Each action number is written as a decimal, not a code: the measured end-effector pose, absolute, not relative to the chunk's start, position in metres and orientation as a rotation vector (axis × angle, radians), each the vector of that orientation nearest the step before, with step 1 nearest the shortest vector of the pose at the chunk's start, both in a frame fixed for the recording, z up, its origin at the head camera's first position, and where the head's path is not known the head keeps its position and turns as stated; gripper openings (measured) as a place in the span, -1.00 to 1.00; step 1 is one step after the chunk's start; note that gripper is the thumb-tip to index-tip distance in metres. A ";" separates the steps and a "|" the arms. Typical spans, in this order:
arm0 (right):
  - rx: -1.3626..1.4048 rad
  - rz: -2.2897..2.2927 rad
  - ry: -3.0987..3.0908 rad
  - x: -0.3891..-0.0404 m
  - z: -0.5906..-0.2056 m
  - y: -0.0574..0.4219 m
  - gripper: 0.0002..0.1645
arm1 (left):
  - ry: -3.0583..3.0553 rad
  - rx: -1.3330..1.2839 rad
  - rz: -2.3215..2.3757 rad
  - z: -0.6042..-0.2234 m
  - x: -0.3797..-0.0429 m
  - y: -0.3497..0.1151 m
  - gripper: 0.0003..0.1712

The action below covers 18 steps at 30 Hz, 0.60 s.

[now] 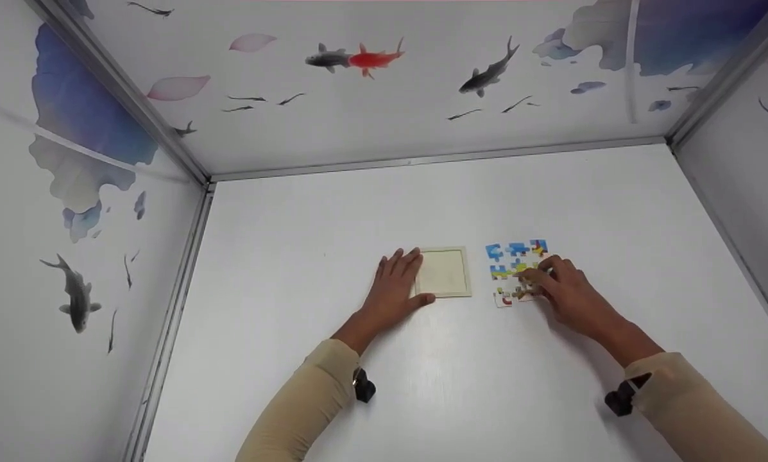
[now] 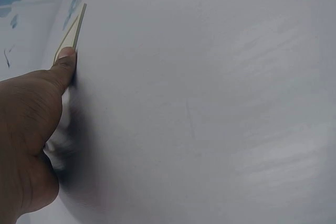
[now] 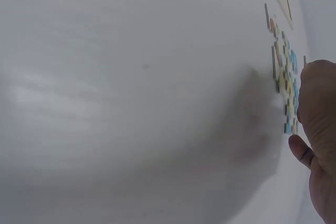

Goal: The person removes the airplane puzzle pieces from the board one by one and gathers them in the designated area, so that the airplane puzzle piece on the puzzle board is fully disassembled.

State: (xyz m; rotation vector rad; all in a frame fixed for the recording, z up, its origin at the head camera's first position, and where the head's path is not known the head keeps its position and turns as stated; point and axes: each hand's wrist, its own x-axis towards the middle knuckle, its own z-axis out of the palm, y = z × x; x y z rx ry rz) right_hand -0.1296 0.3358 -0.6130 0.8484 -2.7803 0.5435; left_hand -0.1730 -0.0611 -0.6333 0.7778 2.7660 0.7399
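Observation:
A small square wooden puzzle tray with a raised rim lies flat on the white table, with no pieces in it. My left hand rests along its left side, fingers extended, the thumb by the lower left corner. Right of the tray, loose jigsaw pieces in blue, yellow and red are laid out in rough rows. Above their right part is my right hand, its thumb and fingers bent together. A thin piece edge shows at its fingertips in the right wrist view. The hand hides some pieces.
The white tabletop is bounded by a back panel and side panels printed with fish and petals, with metal strips along the edges. A small black wrist camera sits at the left cuff, another at the right.

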 end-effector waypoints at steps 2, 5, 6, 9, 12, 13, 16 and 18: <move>0.825 0.531 -2.803 -0.126 -0.614 0.343 -0.34 | 2.770 0.778 0.742 -0.632 -0.172 -0.061 0.27; 0.797 0.518 -2.833 -0.119 -0.617 0.352 -0.35 | 2.773 0.772 0.731 -0.630 -0.170 -0.062 0.23; 0.788 0.515 -2.843 -0.117 -0.619 0.354 -0.36 | 2.774 0.765 0.722 -0.629 -0.170 -0.062 0.21; 0.773 0.511 -2.864 -0.112 -0.622 0.357 -0.41 | 2.777 0.743 0.663 -0.629 -0.169 -0.063 0.16; 0.761 0.516 -2.871 -0.111 -0.622 0.357 -0.44 | 2.787 0.727 0.623 -0.630 -0.169 -0.063 0.13; 0.757 0.521 -2.872 -0.111 -0.622 0.357 -0.45 | 2.791 0.727 0.617 -0.630 -0.169 -0.063 0.13; 0.753 0.520 -2.866 -0.112 -0.623 0.357 -0.45 | 2.787 0.730 0.630 -0.631 -0.169 -0.062 0.14; 0.756 0.521 -2.859 -0.112 -0.623 0.358 -0.44 | 2.778 0.740 0.654 -0.632 -0.169 -0.061 0.17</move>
